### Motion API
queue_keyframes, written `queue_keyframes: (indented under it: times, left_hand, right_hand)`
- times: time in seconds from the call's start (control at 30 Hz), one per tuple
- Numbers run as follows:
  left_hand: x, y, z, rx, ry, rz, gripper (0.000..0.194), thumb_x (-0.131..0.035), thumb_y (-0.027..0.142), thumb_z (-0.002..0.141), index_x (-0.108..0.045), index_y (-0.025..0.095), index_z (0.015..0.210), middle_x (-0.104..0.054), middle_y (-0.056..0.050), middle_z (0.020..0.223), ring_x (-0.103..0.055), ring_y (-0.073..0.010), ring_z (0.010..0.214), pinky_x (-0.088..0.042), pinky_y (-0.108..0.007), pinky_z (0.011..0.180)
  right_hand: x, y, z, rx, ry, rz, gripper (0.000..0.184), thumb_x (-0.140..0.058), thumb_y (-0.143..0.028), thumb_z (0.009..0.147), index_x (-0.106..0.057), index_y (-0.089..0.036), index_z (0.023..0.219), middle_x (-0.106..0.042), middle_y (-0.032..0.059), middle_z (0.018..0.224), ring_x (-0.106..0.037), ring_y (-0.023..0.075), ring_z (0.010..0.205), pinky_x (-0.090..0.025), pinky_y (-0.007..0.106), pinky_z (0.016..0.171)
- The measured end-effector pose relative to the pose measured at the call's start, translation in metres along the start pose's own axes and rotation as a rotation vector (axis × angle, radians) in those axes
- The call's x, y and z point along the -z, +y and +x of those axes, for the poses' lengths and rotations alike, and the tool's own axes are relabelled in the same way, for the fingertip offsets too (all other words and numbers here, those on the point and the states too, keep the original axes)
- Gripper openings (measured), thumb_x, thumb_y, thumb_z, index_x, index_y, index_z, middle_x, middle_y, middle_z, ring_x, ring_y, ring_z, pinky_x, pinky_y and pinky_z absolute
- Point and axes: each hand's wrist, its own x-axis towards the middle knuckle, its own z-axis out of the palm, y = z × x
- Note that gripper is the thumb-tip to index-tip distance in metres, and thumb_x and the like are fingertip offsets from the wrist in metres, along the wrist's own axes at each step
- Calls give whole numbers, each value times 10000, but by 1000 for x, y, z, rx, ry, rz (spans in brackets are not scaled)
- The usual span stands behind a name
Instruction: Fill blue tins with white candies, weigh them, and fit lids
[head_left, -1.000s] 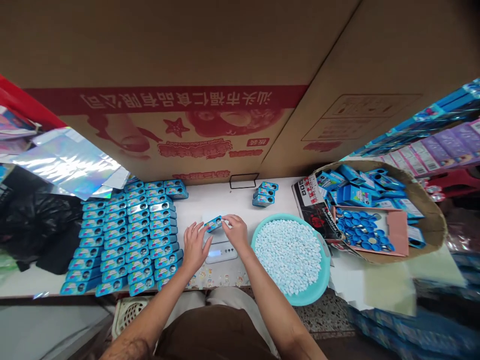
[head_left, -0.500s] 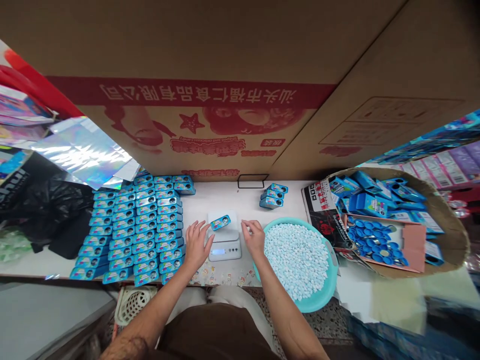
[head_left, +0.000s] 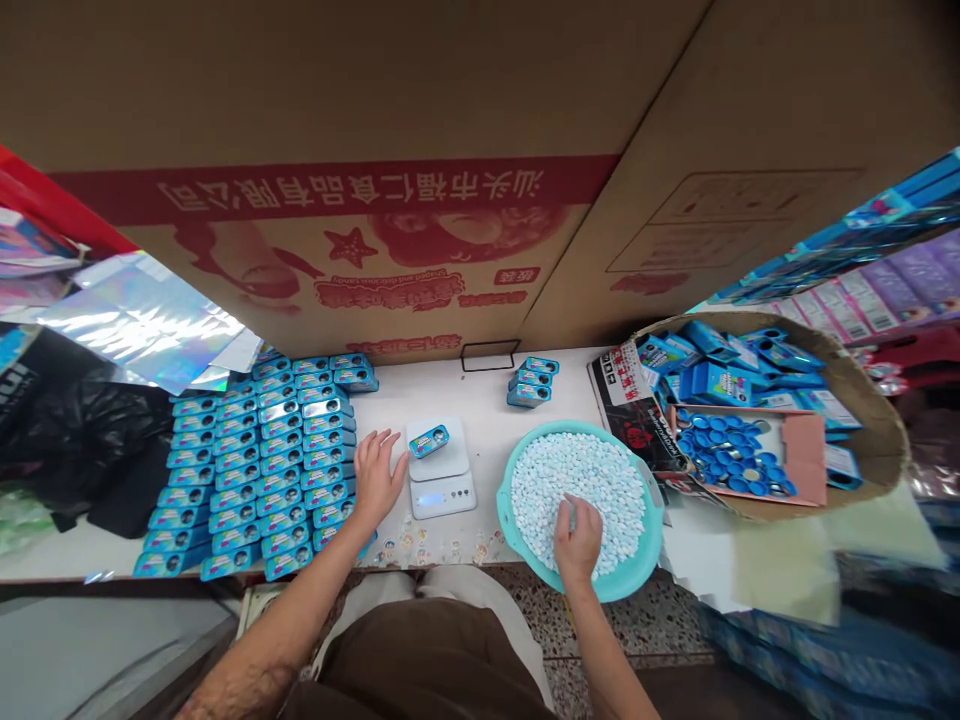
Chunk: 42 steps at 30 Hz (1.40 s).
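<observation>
A small blue tin (head_left: 429, 440) lies on the white digital scale (head_left: 442, 480) in the middle of the table. My left hand (head_left: 376, 478) rests flat on the table just left of the scale, fingers spread, holding nothing. My right hand (head_left: 577, 535) reaches into the teal basin (head_left: 504, 500) and its fingertips dip into the pale blue tablets (head_left: 585, 480); whether it grips any I cannot tell.
Rows of blue tins (head_left: 262, 450) cover the table's left side. Three more tins (head_left: 531, 380) sit at the back. A round cardboard tray (head_left: 862, 400) on the right holds blue boxes and a pink box of blue caps (head_left: 731, 460). A big cardboard carton (head_left: 375, 150) walls the back.
The tin left my hands and now lies on the scale. My right hand moved right, into the basin of tablets. My left hand drew back beside the scale.
</observation>
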Motion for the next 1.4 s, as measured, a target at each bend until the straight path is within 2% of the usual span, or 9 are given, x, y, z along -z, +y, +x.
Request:
queue_keyframes:
  times: [0.17, 0.27, 0.37, 0.57, 0.83, 1.07, 1.4]
  left_hand:
    - [0, 7, 11, -45, 5, -2, 363, -452, 383, 876, -542, 184, 1166, -555, -117, 1221, -405, -287, 1224, -305, -472, 1039]
    - [1, 11, 14, -56, -1, -1, 363, -447, 385, 879, -542, 185, 1166, -558, -117, 1216, -410, -288, 1220, -306, -475, 1037]
    - [2, 14, 13, -53, -12, -1, 362, -447, 388, 879, -542, 190, 1167, -559, -113, 1218, -409, -288, 1224, -301, -478, 1039]
    - [2, 14, 6, -60, -17, -3, 362, -449, 382, 880, -537, 189, 1173, -557, -106, 1223, -403, -286, 1230, -301, -473, 1040]
    - [3, 11, -4, -49, -13, -21, 360, -453, 384, 875, -539, 197, 1170, -562, -110, 1215, -416, -286, 1219, -310, -475, 1030]
    - [11, 5, -11, -42, 2, -6, 350, -447, 372, 879, -539, 196, 1167, -563, -105, 1216, -409, -281, 1227, -301, -476, 1038]
    - [17, -2, -22, -28, 16, 1, 352, -449, 370, 881, -539, 192, 1171, -564, -98, 1214, -401, -275, 1225, -302, -470, 1039]
  right_hand:
    - [-4, 2, -15, 21, -24, -18, 376, -334, -375, 921, -600, -128, 1020, -593, 152, 1008, -507, 249, 1014, -382, 405, 915]
    - [-8, 0, -15, 80, -115, -21, 360, -377, -395, 905, -599, -149, 1045, -594, 133, 1007, -506, 246, 1005, -390, 410, 909]
    - [-12, -3, -8, 123, -225, -36, 343, -424, -393, 878, -608, -152, 1039, -591, 131, 1018, -510, 248, 1010, -401, 404, 898]
    - [-14, -2, 11, 21, -433, -68, 265, -472, -296, 828, -624, -133, 972, -596, 108, 965, -583, 209, 842, -450, 313, 756]
    - [-10, -9, 22, 85, -575, -248, 214, -492, -152, 776, -655, -146, 915, -629, 93, 944, -600, 186, 828, -417, 264, 749]
    - [-10, -3, 22, 121, -548, -220, 224, -483, -202, 802, -660, -136, 924, -662, 93, 904, -611, 182, 827, -413, 255, 762]
    - [-6, 4, 17, 59, -441, -105, 247, -464, -289, 755, -654, -143, 816, -658, 89, 787, -595, 193, 714, -433, 290, 701]
